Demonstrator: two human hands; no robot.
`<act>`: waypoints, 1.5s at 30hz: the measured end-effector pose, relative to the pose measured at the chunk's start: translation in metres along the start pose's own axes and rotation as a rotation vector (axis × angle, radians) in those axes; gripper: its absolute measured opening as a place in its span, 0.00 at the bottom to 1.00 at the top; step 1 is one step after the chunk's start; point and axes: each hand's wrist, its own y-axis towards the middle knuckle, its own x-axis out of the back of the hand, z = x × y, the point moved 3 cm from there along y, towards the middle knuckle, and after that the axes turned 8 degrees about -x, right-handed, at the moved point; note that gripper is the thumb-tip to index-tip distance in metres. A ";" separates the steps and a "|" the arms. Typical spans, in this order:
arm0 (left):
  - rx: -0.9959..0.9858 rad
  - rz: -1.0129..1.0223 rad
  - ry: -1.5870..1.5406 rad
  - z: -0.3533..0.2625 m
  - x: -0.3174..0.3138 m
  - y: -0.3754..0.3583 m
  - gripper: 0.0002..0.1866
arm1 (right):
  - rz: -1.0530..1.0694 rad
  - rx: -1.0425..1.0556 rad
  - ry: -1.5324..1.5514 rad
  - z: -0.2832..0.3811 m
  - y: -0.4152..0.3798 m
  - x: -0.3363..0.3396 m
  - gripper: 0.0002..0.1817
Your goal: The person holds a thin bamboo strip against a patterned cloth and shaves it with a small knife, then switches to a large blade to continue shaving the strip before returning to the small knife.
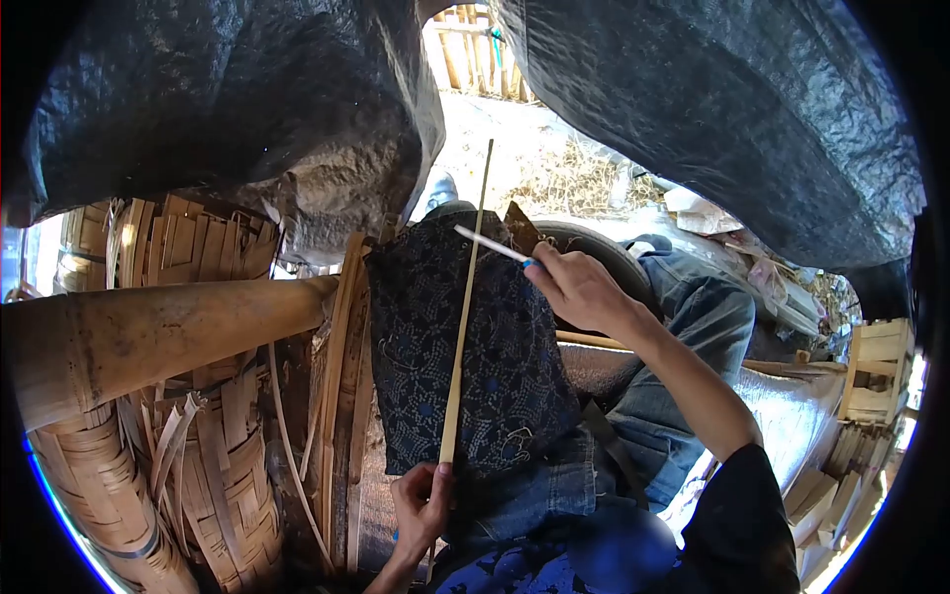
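The left hand (pixel 424 503) pinches 1 thin strip (pixel 462 337); ahead, the right hand (pixel 584 289) grips 1 knife (pixel 492 245) across it.

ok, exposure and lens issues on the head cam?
Head view: ground beyond the gap nearly blown out; glare streaks on the dark sheeting; patterned cloth shaded but readable; black vignette, blue fringe lower left; round smeared patch at bottom; pale strip reasonably sharp.

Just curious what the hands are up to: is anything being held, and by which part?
The left hand pinches a bamboo strip near its lower end; the right hand holds a slim tool by its blue-marked end.
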 end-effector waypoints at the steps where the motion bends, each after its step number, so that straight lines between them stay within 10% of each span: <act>1: 0.000 0.000 0.013 -0.001 0.001 -0.001 0.18 | -0.010 0.084 -0.069 -0.002 0.004 -0.001 0.16; 4: -0.012 -0.008 0.020 -0.002 0.001 -0.004 0.18 | 0.239 -0.180 -0.174 -0.030 0.035 -0.006 0.20; 8: 0.006 -0.008 0.019 -0.003 0.004 -0.008 0.18 | 0.007 -0.576 -0.307 -0.096 0.100 0.020 0.25; 10: 0.008 -0.029 -0.008 -0.006 0.005 -0.005 0.18 | -0.317 -0.380 -0.334 -0.088 0.103 0.024 0.25; 18: 0.026 -0.019 -0.100 -0.009 -0.006 0.015 0.17 | 0.269 -0.372 0.306 0.048 -0.018 -0.006 0.20; 45: 0.150 -0.011 -0.274 -0.006 -0.007 -0.004 0.18 | 0.236 -0.153 -0.160 0.078 -0.044 -0.033 0.19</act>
